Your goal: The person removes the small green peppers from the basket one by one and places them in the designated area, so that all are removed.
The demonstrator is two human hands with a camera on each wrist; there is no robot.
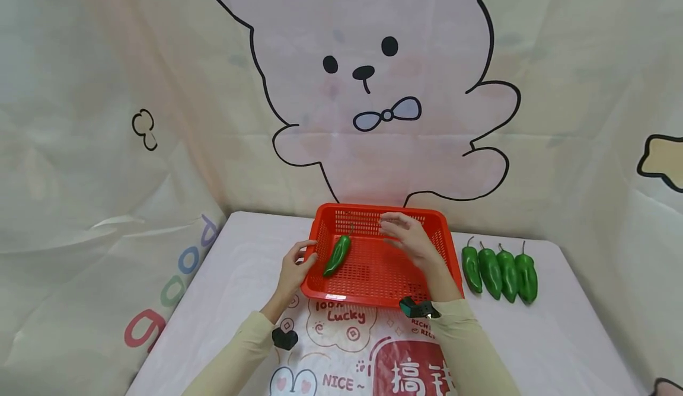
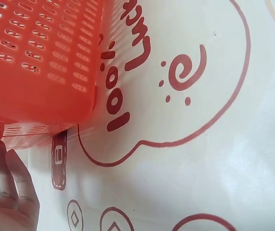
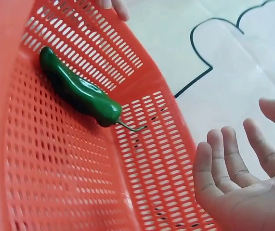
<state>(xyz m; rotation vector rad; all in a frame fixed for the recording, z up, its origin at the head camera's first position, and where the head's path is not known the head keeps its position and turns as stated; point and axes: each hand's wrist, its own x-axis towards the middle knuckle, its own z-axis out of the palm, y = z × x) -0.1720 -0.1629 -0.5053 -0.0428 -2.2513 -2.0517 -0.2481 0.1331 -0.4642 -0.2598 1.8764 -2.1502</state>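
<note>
A red plastic basket (image 1: 373, 294) with slotted walls sits on the table. One green pepper (image 1: 337, 256) with a thin stem lies inside it, toward the left; the right wrist view shows this pepper (image 3: 79, 91) close to a slotted wall. My left hand (image 1: 295, 268) is at the basket's left rim, its fingertips right at the edge. In the left wrist view that hand's fingers (image 2: 9, 175) extend fairly straight against the outer wall. Over the right half of the basket hovers my right hand (image 1: 412, 240), its fingers spread and holding nothing.
Several green peppers (image 1: 501, 272) stand in a row to the right of the basket, stems pointing away from me. A printed white cloth (image 1: 341, 354) covers the table. Behind it hangs a backdrop (image 1: 373, 165) with a cartoon bear.
</note>
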